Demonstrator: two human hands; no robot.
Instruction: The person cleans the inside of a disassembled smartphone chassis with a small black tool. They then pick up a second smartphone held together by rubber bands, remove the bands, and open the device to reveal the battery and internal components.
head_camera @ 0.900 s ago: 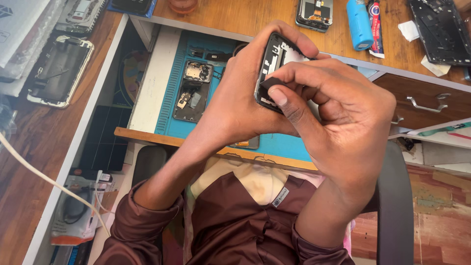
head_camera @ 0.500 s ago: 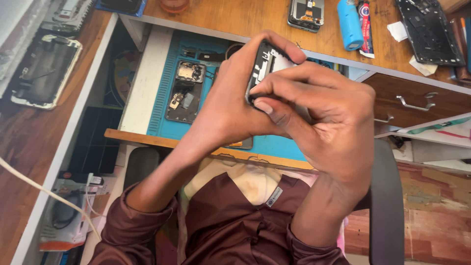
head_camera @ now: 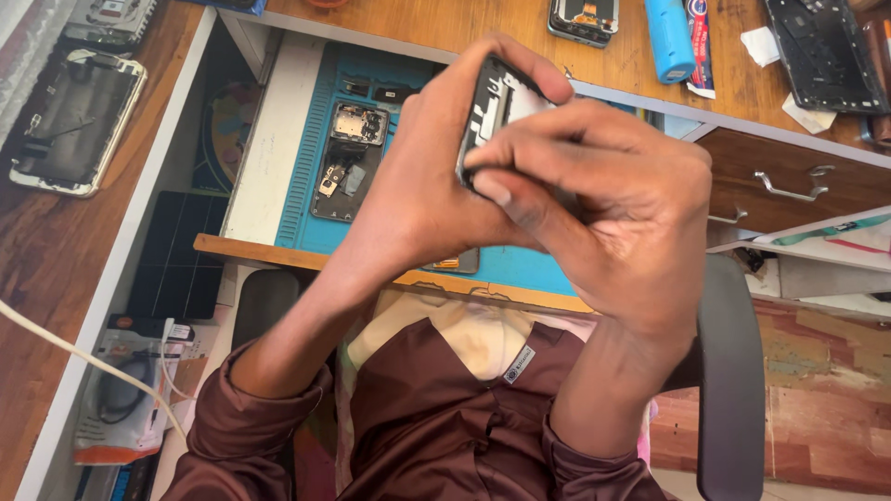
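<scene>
Both of my hands hold an opened phone body (head_camera: 497, 107) up close in front of me, above a blue repair mat (head_camera: 320, 153). My left hand (head_camera: 422, 186) wraps around its left side, fingers curled over the top edge. Overlapping it from the right is my right hand (head_camera: 613, 213), whose thumb presses on the exposed inner side. Most of the phone is hidden by my fingers. On the mat below lies another opened phone (head_camera: 348, 160) with its circuit board showing, beside small black parts (head_camera: 380, 91).
A wooden desk (head_camera: 445, 23) behind the mat carries a phone frame (head_camera: 585, 19), a blue cylinder (head_camera: 670, 39), a tube and a dark back cover (head_camera: 826, 56). A drawer with metal handles (head_camera: 789, 181) is at the right. A white-edged phone (head_camera: 70, 121) and a white cable (head_camera: 83, 357) lie left.
My hands have shifted the phone slightly; my right thumb has slid lower along its inner face. The view has tilted a little, so the desk items sit higher in frame.
</scene>
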